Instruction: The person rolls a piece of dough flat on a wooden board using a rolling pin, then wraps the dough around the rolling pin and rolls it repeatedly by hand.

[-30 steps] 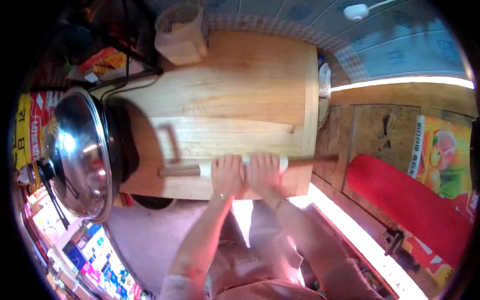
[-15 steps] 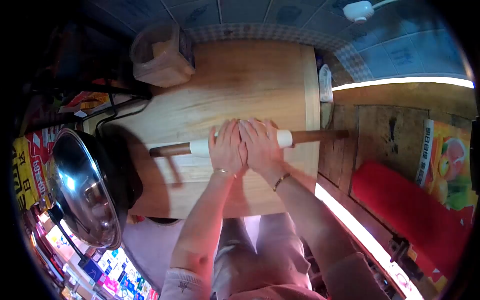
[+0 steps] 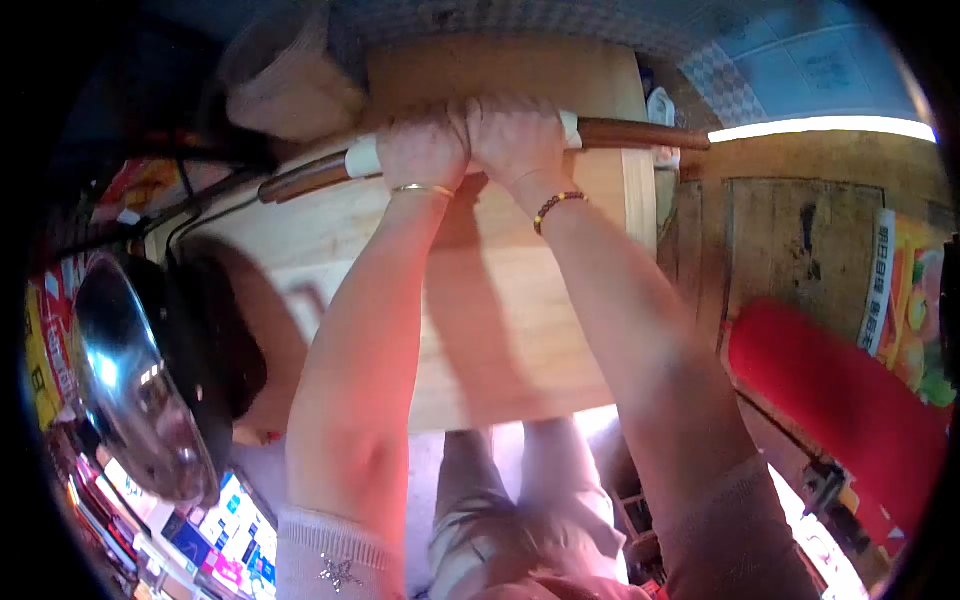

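Observation:
A long brown rolling pin (image 3: 640, 133) lies crosswise near the far part of the wooden board, with a sheet of white dough (image 3: 362, 157) wound around its middle. My left hand (image 3: 422, 150) and my right hand (image 3: 515, 135) rest side by side on top of the roll, touching each other. Their fingers curl over the far side of the dough, where the tips are hidden. Both arms are stretched forward. The pin's bare ends stick out to the left and right, the right one past the board's edge.
The wooden board (image 3: 560, 350) spans the middle. At its back left stands a clear plastic tub (image 3: 290, 95). A pan with a shiny lid (image 3: 140, 380) is on the left, near a black rack (image 3: 190, 165). A red roll-shaped object (image 3: 820, 370) lies on the right.
Both hands have moved away from my body, carrying the dough-wrapped rolling pin from the middle of the board toward its far side. My arms have straightened, and the camera view has shifted slightly.

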A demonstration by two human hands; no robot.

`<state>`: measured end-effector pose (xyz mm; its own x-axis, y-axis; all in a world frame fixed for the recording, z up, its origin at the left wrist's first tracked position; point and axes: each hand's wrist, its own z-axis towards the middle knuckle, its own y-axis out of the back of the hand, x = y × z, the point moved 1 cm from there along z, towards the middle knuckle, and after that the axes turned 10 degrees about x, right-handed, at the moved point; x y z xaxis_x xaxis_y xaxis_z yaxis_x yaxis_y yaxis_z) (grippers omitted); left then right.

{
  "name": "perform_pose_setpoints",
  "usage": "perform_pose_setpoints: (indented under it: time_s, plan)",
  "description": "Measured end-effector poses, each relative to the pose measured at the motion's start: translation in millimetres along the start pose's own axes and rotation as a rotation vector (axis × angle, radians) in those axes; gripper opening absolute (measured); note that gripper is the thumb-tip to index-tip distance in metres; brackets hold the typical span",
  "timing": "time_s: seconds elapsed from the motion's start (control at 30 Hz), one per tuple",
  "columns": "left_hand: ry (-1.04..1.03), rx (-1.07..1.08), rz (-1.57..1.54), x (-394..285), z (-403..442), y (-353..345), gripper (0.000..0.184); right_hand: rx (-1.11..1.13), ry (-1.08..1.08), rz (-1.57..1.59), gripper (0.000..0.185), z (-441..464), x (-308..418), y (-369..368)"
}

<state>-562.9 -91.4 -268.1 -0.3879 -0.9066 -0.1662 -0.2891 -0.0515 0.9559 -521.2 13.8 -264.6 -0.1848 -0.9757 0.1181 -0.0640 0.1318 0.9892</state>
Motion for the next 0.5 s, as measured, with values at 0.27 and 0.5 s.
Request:
perform_pose_setpoints:
  time_s: [0.27, 0.5]
  plan:
    - [-0.249, -0.354, -0.017, 3, -240, -56, 0.011, -0.223, 0.047, 0.040, 0.024, -248, 48, -22]
    - [-0.152, 0.121, -0.132, -9, -131, -17, 0.025, -0.044, 0.079, -0.055, 0.028, -142, 30, 14]
